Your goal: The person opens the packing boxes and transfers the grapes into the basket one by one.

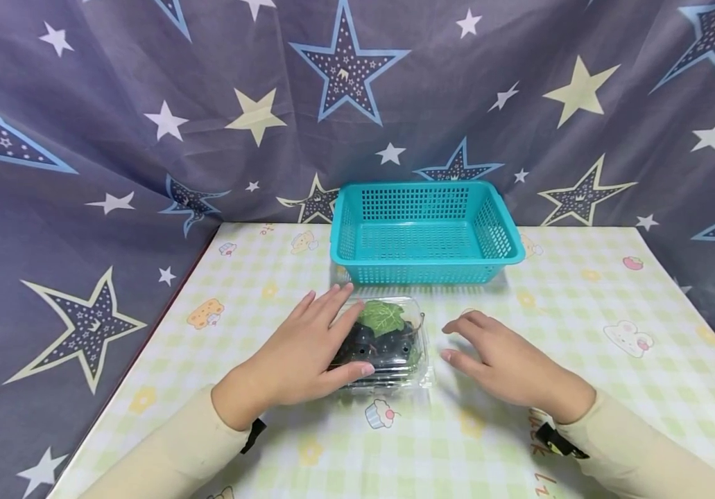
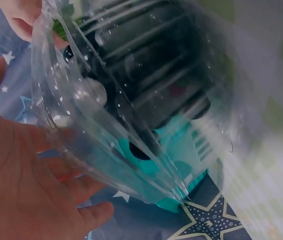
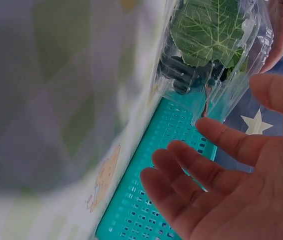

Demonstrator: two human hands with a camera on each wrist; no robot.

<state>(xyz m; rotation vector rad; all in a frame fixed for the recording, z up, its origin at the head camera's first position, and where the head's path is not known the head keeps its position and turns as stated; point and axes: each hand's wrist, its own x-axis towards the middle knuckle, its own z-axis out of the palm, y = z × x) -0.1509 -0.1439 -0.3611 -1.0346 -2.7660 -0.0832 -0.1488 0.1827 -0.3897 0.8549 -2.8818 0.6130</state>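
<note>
A clear plastic clamshell box (image 1: 403,371) lies on the table in the head view, with black grapes (image 1: 391,346) and a green leaf (image 1: 382,317) showing through it. My left hand (image 1: 304,357) is at the box's left side, fingers extended and thumb over its near left corner; whether it touches the plastic I cannot tell. To the right of the box, a little apart from it, my right hand (image 1: 510,360) holds nothing. In the right wrist view its fingers (image 3: 221,140) are slightly bent and spread, near the box's edge.
Behind the box stands a turquoise plastic basket (image 1: 426,262) with perforated walls, nothing visible inside. A green-and-white checked cloth (image 1: 251,326) covers the table. A dark star-patterned curtain (image 1: 207,83) hangs along the back and sides.
</note>
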